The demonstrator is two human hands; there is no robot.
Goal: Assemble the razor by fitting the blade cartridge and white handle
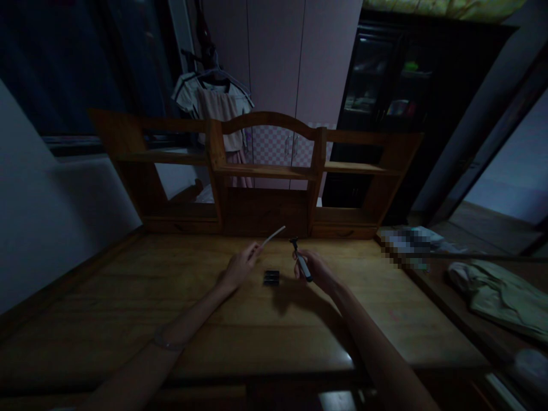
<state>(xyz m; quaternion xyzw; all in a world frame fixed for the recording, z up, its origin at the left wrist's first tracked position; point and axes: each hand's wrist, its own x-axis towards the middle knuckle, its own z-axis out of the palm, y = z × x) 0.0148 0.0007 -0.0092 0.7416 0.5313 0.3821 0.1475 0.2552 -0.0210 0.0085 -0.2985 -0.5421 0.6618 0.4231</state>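
Dim light overall, with soft shadow and small glare on the desk (265, 337).

A pale strip (274, 234) with its near end lost inside the left grip (242, 265). Part of the right grip (315, 264) behind a dark razor-like tool (303, 266). Dark pieces (271, 278) on the tabletop (257, 342), too small for detail. Forearms (368, 328) cropped by the lower edge, green cloth (499, 291) by the right, yellow cover (449, 7) by the top. Murky contents behind glass in the dark cabinet (460, 74). A pile (433, 235) at right, partly pixelated.
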